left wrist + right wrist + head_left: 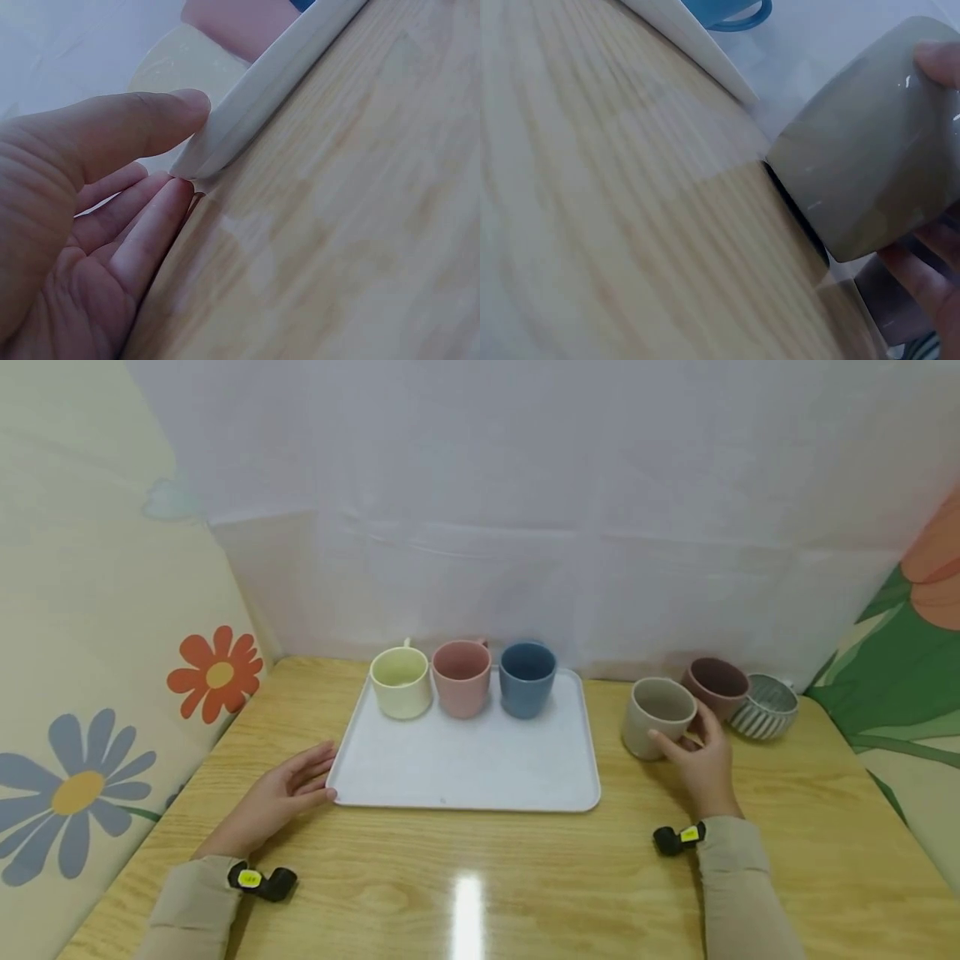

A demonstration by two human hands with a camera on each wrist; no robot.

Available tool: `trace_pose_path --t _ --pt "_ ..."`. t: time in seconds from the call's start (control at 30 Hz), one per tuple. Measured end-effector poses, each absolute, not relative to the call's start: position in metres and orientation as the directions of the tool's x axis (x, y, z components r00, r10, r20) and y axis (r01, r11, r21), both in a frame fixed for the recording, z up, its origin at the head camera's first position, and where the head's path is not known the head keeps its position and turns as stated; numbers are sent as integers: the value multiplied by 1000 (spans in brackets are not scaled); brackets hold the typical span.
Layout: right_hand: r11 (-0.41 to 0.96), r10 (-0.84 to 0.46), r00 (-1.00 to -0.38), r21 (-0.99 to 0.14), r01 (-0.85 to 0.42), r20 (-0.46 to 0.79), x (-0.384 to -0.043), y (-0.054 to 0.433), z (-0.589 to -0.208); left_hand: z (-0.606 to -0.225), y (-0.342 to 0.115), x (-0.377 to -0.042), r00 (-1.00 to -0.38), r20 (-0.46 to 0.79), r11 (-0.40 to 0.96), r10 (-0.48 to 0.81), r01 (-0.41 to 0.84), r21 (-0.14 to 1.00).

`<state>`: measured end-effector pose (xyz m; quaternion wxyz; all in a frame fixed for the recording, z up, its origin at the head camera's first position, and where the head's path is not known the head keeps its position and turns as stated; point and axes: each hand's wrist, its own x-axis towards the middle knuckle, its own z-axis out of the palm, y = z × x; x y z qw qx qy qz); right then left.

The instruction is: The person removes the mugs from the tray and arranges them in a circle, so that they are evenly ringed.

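Observation:
On the right, my right hand (701,760) grips a beige cup (643,718), thumb on its near side and fingers around its right side. In the right wrist view a dark strip shows under the cup (862,150); whether it is off the table I cannot tell. My left hand (281,789) touches the left edge of the white tray (465,808) near its front corner, fingers fairly straight. Along the tray's back stand a pale yellow mug (402,689), a pink mug (462,685) and a blue mug (527,685).
Behind my right hand stand a dark mauve cup (716,685) and a ribbed grey cup (765,710). The wooden table (375,893) meets a white cloth (465,510) at the back. Flower-patterned panels (97,610) flank both sides.

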<state>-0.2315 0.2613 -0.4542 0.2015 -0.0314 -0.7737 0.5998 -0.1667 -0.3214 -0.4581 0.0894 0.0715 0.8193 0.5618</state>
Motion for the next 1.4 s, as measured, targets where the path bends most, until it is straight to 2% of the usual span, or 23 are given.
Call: trace_pose_path --t 0.27,0.73,1.03,1.4 --pt "295 291 -925 -942 -158 246 -231 266 -451 -461 -320 -165 -973 -43 317 226 31 948" --pt "250 272 -939 -958 -144 212 -228 279 -449 -457 -321 -166 -973 -65 338 221 14 941" --pt "310 224 -939 -933 -184 260 -228 284 -450 -456 -321 -166 -972 -66 356 225 19 934" --pt "348 166 -956 -921 -174 243 -227 292 -449 -456 -321 -167 -971 -79 347 225 4 938"
